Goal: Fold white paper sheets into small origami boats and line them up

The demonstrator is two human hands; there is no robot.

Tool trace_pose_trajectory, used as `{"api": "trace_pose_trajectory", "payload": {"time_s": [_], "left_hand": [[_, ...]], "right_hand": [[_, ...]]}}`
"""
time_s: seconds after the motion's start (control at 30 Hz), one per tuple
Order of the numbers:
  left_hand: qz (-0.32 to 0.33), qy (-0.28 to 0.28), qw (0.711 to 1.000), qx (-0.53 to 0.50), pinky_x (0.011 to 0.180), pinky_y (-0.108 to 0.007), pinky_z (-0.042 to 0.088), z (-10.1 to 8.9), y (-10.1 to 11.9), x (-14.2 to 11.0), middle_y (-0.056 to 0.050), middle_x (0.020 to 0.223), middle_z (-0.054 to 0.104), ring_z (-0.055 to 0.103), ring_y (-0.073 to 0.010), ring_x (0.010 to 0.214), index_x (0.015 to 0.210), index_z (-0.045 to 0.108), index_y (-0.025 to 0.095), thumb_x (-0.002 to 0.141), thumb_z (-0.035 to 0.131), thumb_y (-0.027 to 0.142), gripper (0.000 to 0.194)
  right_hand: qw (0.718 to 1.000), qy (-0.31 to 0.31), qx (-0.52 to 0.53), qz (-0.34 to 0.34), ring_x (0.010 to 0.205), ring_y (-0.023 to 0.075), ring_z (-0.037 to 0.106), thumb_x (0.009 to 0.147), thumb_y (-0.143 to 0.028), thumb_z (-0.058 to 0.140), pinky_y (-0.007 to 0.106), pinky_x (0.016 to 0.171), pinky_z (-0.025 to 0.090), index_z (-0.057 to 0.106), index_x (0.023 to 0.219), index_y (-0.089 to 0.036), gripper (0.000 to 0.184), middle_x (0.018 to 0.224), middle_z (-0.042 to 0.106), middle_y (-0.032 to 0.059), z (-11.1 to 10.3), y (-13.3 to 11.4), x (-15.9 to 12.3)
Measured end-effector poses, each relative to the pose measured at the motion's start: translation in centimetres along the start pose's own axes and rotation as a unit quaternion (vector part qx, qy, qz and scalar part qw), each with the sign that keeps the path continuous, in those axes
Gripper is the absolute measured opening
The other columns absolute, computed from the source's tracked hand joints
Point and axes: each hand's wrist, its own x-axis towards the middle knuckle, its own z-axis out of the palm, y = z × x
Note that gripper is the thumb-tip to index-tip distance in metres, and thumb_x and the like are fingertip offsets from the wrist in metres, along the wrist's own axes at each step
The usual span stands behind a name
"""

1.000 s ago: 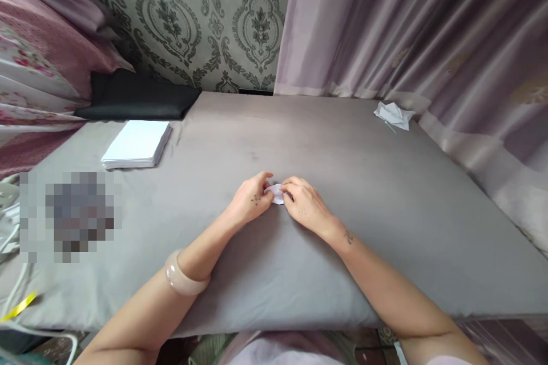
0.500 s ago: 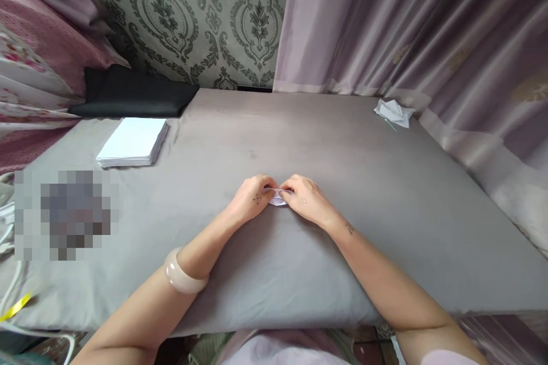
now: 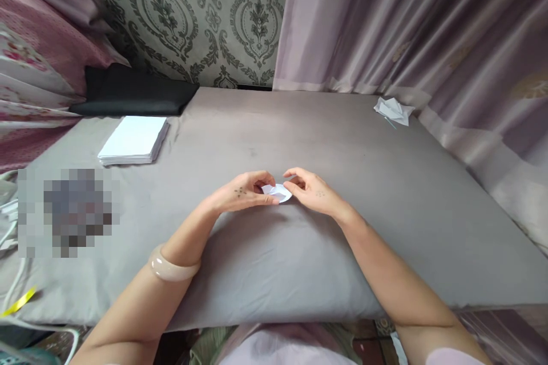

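Observation:
A small piece of folded white paper (image 3: 279,191) is held between my two hands, a little above the grey cloth on the table. My left hand (image 3: 248,191) grips its left side, thumb along the near edge and fingers curled behind. At the paper's right corner, the thumb of my right hand (image 3: 311,189) touches it, with the forefinger raised and curved over the far side. The paper looks slightly opened, with creases showing; its left end is partly hidden by my left fingers. A pale bangle (image 3: 173,265) circles my left forearm.
On the grey-covered table (image 3: 406,199), a stack of white paper (image 3: 132,138) lies at the left, before a black folded cover (image 3: 132,94). Folded white papers (image 3: 393,109) sit at the far right. A yellow strip (image 3: 19,302) and white cables (image 3: 47,328) are at the left edge.
My hands have moved a little apart. My left hand has turned so its thumb lies along the paper's near edge, and the paper, earlier pinched between both hands, now shows more of its surface.

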Motion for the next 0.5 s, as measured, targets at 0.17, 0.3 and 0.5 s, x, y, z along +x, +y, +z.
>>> {"api": "trace_pose_trajectory", "payload": {"time_s": [0.17,0.3,0.5], "left_hand": [[0.012,0.018,0.995,0.097,0.069,-0.025,0.044,0.2,0.2,-0.1,-0.004,0.099,0.060,0.055,-0.0148,0.078,0.096,0.065,0.021,0.071,0.070,0.036,0.029],[0.041,0.057,0.992,0.110,0.068,-0.025,0.044,0.9,-0.6,0.4,-0.004,0.097,0.061,0.053,-0.0125,0.071,0.082,0.066,0.019,0.078,0.064,0.037,0.019],[-0.013,0.090,0.994,-0.063,0.055,-0.021,0.039,1.2,-1.5,1.0,-0.001,0.074,0.061,0.051,-0.0111,0.062,0.088,0.065,0.016,0.078,0.064,0.051,0.036]], "right_hand": [[0.995,-0.062,0.004,-0.079,0.086,0.0124,0.062,0.080,-0.024,0.062,0.026,0.075,0.048,0.060,0.094,-0.022,0.014,0.108,0.061,0.0025,-0.9,0.3,-1.2],[0.984,-0.024,-0.128,-0.122,0.079,0.0118,0.058,0.082,-0.022,0.061,0.026,0.072,0.044,0.064,0.084,-0.022,0.003,0.101,0.062,0.0012,-0.2,0.5,-1.3],[0.994,0.060,-0.003,-0.090,0.068,0.0102,0.055,0.086,-0.034,0.058,0.024,0.065,0.044,0.065,0.080,-0.020,0.016,0.089,0.064,0.0011,0.3,1.1,-0.4]]}}
